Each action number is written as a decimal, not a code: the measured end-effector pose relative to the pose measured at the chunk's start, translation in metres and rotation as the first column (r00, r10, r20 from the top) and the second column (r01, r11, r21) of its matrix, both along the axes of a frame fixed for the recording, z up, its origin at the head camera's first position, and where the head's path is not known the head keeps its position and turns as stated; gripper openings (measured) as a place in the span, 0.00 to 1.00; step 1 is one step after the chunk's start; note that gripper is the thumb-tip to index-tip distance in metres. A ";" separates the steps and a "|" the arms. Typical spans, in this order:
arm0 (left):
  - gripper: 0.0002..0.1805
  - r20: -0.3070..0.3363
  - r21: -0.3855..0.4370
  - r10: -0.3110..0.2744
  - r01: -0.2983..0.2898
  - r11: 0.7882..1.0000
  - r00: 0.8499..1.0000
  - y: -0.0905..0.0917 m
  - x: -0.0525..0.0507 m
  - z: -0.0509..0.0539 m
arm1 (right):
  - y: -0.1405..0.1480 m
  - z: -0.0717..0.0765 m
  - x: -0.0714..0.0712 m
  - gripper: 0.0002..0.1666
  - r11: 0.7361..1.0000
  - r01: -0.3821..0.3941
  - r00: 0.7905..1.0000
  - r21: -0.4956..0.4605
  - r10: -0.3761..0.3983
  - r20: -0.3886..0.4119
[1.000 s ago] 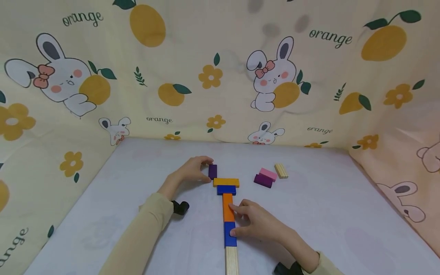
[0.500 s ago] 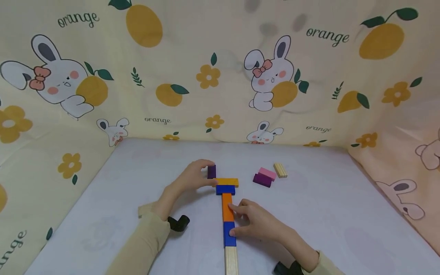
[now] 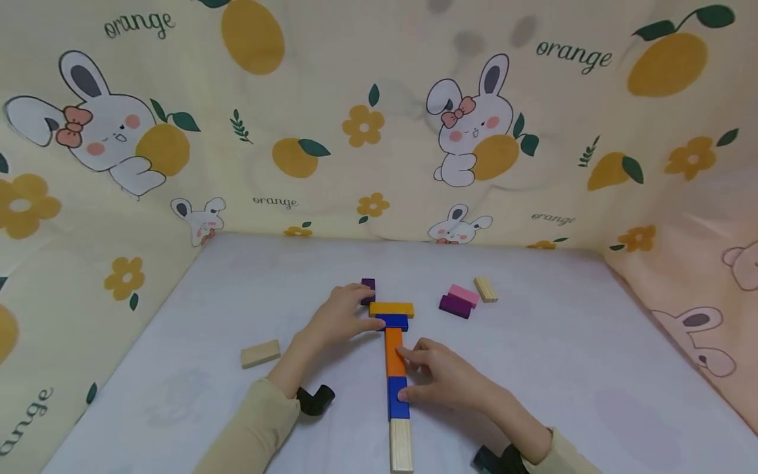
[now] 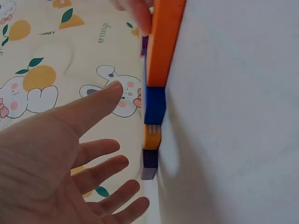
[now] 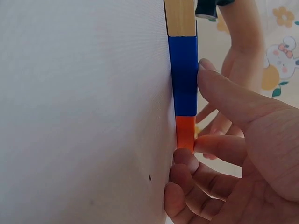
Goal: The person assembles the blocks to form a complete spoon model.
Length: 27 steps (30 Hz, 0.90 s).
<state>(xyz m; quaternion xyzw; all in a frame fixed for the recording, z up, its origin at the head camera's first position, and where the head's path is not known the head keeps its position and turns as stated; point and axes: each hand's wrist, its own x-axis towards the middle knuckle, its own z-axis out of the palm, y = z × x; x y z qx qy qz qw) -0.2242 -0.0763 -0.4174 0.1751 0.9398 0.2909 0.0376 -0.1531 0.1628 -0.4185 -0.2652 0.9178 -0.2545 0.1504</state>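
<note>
My left hand (image 3: 340,316) hovers by the far end of a row of wooden blocks, its fingers spread and holding nothing in the left wrist view. Just beyond its fingertips stands a dark purple block (image 3: 368,283), partly hidden by them. A yellow block (image 3: 391,309) and a blue block (image 3: 398,322) lie crosswise nearer me. Lengthwise from there run an orange block (image 3: 394,352), a second blue block (image 3: 399,395) and a plain wood block (image 3: 401,444). With its thumb on that second blue block and its index finger on the orange one, my right hand (image 3: 441,378) rests beside the row.
Right of the row's far end lie a pink block (image 3: 464,295), a plum-coloured block (image 3: 455,306) and plain wood pieces (image 3: 486,289). Another plain wood block (image 3: 260,353) lies to the left. A printed cloth (image 3: 320,99) backs the white table (image 3: 177,316).
My left hand has drawn away from the side of the dark purple block and come back toward me. A plain wood block at the left has come into full view. My right hand stays put.
</note>
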 end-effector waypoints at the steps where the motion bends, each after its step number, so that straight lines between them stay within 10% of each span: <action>1: 0.39 -0.002 -0.007 -0.006 0.006 1.000 1.000 0.001 -0.001 -0.001 | 0.001 0.000 0.000 0.46 1.000 0.005 1.000 0.001 -0.005 0.000; 27: 0.35 -0.058 -0.069 -0.031 0.027 0.997 0.998 0.006 0.003 -0.006 | 0.001 0.001 0.001 0.47 1.000 -0.013 1.000 0.009 0.013 -0.016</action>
